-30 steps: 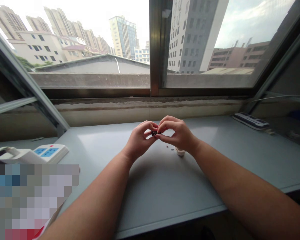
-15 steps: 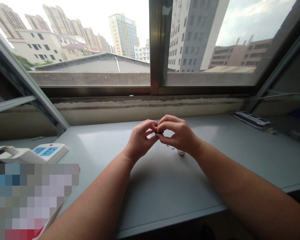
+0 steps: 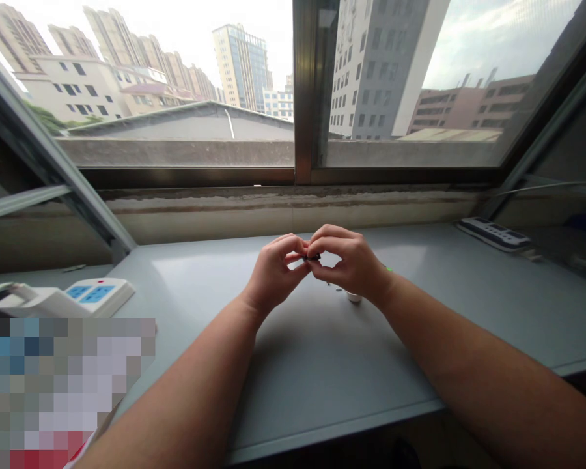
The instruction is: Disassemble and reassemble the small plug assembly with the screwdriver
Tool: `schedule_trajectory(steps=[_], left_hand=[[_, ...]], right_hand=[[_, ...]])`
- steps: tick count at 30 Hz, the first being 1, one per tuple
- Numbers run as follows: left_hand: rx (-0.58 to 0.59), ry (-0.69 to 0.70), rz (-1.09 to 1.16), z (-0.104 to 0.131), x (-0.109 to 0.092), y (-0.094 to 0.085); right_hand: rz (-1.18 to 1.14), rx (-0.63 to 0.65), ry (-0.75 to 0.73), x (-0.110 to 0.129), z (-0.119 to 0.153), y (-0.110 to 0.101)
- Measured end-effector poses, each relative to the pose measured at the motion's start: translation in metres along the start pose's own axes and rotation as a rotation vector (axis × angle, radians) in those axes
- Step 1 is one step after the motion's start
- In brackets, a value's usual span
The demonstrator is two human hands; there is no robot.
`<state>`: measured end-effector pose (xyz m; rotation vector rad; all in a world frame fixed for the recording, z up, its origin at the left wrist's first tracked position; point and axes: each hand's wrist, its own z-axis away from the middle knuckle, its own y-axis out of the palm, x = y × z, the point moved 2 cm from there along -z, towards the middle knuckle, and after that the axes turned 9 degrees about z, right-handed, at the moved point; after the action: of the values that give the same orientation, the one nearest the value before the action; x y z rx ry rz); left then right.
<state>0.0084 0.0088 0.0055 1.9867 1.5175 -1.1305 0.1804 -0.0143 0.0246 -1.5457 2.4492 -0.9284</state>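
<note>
Black small part (image 3: 314, 257) in the narrow pinch of both hands (image 3: 277, 270), over a grey table (image 3: 317, 371).

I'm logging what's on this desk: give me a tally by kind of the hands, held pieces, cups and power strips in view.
Hands: 2, left hand and right hand
Dark piece: 1
White cup: 1
Power strips: 2, white strip and dark-and-white strip
Total: 6

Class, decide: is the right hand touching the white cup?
Cannot tell: in the head view, the right hand hides the top of the white cup, so neither contact nor gap shows.
</note>
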Motion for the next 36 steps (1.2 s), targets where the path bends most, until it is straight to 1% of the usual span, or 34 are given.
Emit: schedule_trajectory(steps=[6, 12, 16, 23, 29, 33, 36], left_hand=[[-0.006, -0.006, -0.001, -0.001, 0.002, -0.002], [-0.013, -0.008, 0.047, 0.000, 0.002, -0.001], [-0.008, -0.002, 0.059, 0.000, 0.002, -0.001], [0.007, 0.008, 0.055, 0.000, -0.001, -0.001], [0.010, -0.019, 0.067, 0.000, -0.002, -0.001], [0.027, -0.065, 0.094, 0.000, -0.002, -0.001], [0.039, -0.093, 0.100, -0.001, -0.001, -0.002]], right_hand=[[-0.004, -0.003, 0.019, -0.002, -0.001, -0.003], [0.017, -0.049, 0.071, -0.012, 0.001, -0.016], [0.057, -0.037, 0.046, -0.015, 0.002, -0.021], [0.016, 0.064, 0.005, -0.012, 0.001, -0.015], [-0.013, 0.073, -0.010, -0.010, 0.000, -0.012], [-0.002, 0.069, 0.016, -0.008, -0.001, -0.012], [-0.039, 0.075, 0.073, -0.010, 0.001, -0.013]])
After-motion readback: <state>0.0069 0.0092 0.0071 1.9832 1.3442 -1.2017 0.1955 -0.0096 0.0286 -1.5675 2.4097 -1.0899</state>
